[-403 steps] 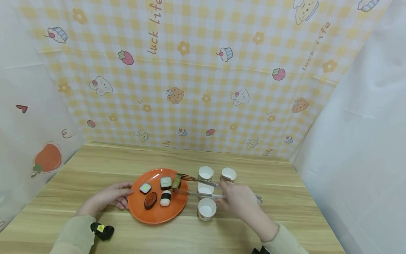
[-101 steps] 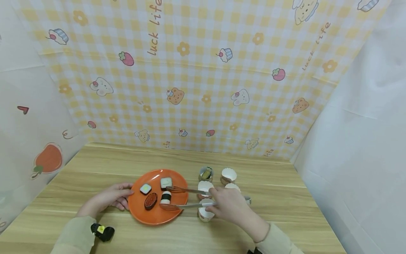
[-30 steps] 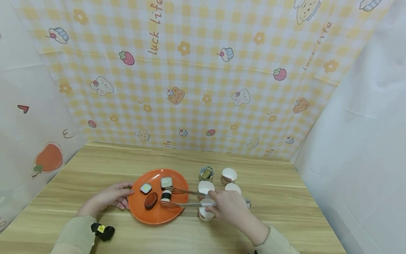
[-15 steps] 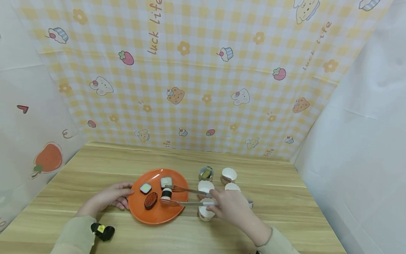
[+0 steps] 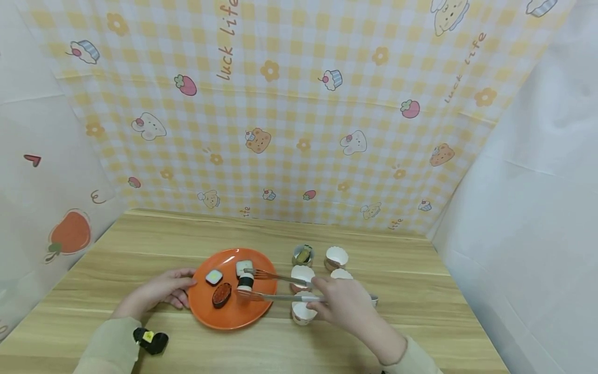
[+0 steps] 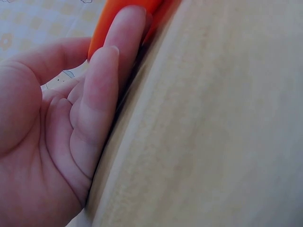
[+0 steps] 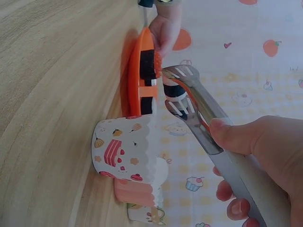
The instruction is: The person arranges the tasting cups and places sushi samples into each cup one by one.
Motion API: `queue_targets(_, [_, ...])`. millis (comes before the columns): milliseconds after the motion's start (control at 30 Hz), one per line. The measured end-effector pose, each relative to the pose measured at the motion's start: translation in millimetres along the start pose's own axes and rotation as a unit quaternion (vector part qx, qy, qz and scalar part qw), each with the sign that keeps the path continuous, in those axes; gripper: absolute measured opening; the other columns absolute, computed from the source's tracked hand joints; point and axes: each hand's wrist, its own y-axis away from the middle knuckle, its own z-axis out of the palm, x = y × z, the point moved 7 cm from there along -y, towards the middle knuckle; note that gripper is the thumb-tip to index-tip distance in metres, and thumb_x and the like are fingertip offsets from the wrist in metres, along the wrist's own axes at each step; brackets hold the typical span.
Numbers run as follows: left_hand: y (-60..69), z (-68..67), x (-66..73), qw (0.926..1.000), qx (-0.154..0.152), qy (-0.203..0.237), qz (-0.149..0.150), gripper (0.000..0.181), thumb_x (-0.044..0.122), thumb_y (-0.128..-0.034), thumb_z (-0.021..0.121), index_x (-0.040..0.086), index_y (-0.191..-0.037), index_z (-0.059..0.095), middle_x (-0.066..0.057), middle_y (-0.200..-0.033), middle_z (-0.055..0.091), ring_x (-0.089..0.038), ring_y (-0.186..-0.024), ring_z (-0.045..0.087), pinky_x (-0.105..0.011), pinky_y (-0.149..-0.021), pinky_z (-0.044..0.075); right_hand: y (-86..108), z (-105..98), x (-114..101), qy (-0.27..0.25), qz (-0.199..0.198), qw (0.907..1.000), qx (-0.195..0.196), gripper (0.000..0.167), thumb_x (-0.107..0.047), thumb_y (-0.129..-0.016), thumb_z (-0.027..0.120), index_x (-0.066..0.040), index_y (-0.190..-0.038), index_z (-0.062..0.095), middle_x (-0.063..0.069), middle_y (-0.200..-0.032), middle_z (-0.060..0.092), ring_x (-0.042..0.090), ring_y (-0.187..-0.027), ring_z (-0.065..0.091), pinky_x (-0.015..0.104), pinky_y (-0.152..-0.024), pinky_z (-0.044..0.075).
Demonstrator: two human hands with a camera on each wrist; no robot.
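Observation:
My left hand (image 5: 163, 291) holds the left rim of the orange plate (image 5: 229, 321), its thumb on the edge. In my right hand (image 5: 345, 304) are metal tongs (image 5: 280, 297) with slotted ends. Between those ends sits a white sushi piece with a black band (image 5: 245, 282); the right wrist view shows this banded sushi (image 7: 173, 91) raised off the plate. Still lying on the plate are a red-topped oval sushi (image 5: 221, 295), a small square sushi roll (image 5: 214, 277) and a larger white one (image 5: 244, 266), partly behind the tongs.
Right of the plate stand several paper baking cups. The back left cup (image 5: 297, 258) contains a green-brown food piece (image 5: 304, 254). Other cups (image 5: 303, 313) (image 5: 336, 258) show white insides; my right hand partly covers some. A patterned cloth (image 5: 299, 130) hangs behind the wooden table (image 5: 224, 353).
Earlier the tongs gripped the green-brown piece on the plate; it now lies in the back left cup. Since then the tongs have taken the banded sushi and lifted it slightly. My left hand stays put.

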Motion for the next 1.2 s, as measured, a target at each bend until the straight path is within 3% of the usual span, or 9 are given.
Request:
queue_targets(533, [0.7,0.9,1.4,1.0000,-0.004,0.001,0.003,0.053,0.018,-0.1009,0.047,-0.017,-0.137,0.028,-0.014,-0.079,0.066,-0.019,-0.065,0.064,-0.031,-0.058,0.055,8.3,-9.3,8.5,-0.011,0.022,0.9997,-0.003,0.049,-0.044,-0.078,0.076,-0.010,-0.112,0.068,-0.010,-0.065,0.054,0.000,-0.045,0.029,0.013,-0.038,0.028])
queue_targets(833, [1.8,3.1,2.9,1.0000,-0.005,0.002,0.008,0.052,0.016,-0.1016,0.046,-0.017,-0.137,0.028,-0.014,-0.079,0.066,-0.018,-0.064,0.064,-0.031,-0.058,0.055,15.5,-15.6,19.6,-0.009,0.048,0.9988,0.010,0.034,-0.046,-0.077,0.076,-0.017,-0.089,0.063,-0.012,-0.067,0.059,-0.003,-0.045,0.036,0.014,-0.037,0.027])
queue_targets(967, [1.8,3.0,3.4,0.9999,-0.005,0.000,0.012,0.052,0.016,-0.1015,0.046,-0.018,-0.136,0.028,-0.014,-0.079,0.066,-0.019,-0.064,0.064,-0.031,-0.058,0.055,18.9,-17.7,25.0,-0.014,0.058,0.9981,0.014,0.036,-0.048,-0.077,0.075,-0.017,-0.093,0.065,-0.009,-0.075,0.066,-0.004,-0.047,0.039,0.014,-0.037,0.027])
queue_targets(1200, [2.3,2.6,3.8,1.0000,-0.001,0.001,0.004,0.053,0.017,-0.1008,0.047,-0.017,-0.137,0.028,-0.014,-0.080,0.066,-0.018,-0.065,0.064,-0.031,-0.059,0.055,25.8,-20.0,33.4,-0.018,0.072,0.9971,0.019,0.040,-0.046,-0.076,0.077,-0.016,-0.100,0.066,-0.006,-0.073,0.066,-0.002,-0.045,0.036,0.014,-0.038,0.030])
